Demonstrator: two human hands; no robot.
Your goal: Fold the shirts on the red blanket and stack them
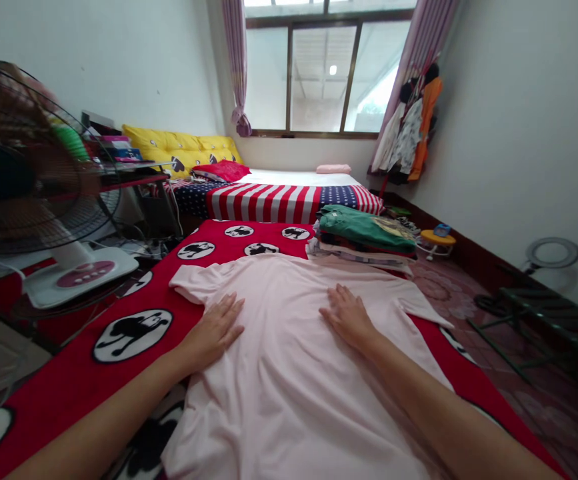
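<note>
A pale pink short-sleeved T-shirt (289,373) lies spread out on a red blanket (63,380) with black-and-white round prints. My left hand (217,328) rests flat on the shirt's left side below the sleeve, fingers stretched out. On the right half of the chest, my right hand (347,319) lies palm down with its fingers spread. Soft wrinkles run down the shirt's middle, and its lower hem is outside the view. Just beyond the right shoulder sits a stack of folded clothes (363,233), a green garment on top.
An electric fan (76,270) stands close on the left, beside a cluttered small table (139,167). Behind is a bed (279,200) with a striped cover. At the right are a dark green folding stool (559,317), a yellow stool (437,238) and hanging clothes (409,133).
</note>
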